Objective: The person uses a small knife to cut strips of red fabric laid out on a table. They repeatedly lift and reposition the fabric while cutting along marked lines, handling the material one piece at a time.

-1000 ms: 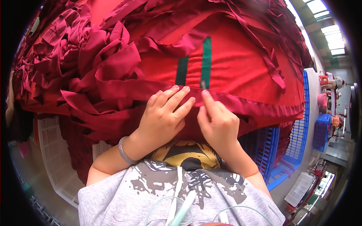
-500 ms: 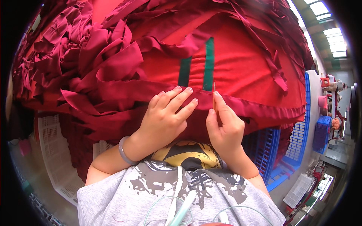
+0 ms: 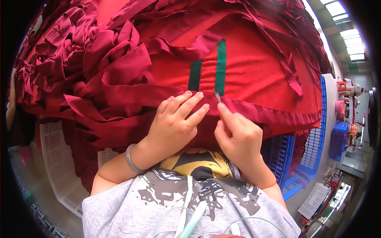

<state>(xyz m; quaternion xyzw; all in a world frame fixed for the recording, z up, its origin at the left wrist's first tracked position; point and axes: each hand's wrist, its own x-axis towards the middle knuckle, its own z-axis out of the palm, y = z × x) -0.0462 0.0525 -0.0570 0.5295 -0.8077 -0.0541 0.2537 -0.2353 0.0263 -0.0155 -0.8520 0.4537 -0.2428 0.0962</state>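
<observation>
because the right hand (image 3: 238,135) pinches a small metal tool (image 3: 217,95) at the red garment's hem (image 3: 278,117) beside 2 green stripes (image 3: 220,67), a slip could nick cloth or the left hand (image 3: 174,123), fingers flat together alongside.

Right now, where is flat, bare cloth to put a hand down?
The smooth red panel right of the green stripes is free, bordered below by the hem. The strip pile crowds the left. Left hand and right hand fill the near edge.
</observation>
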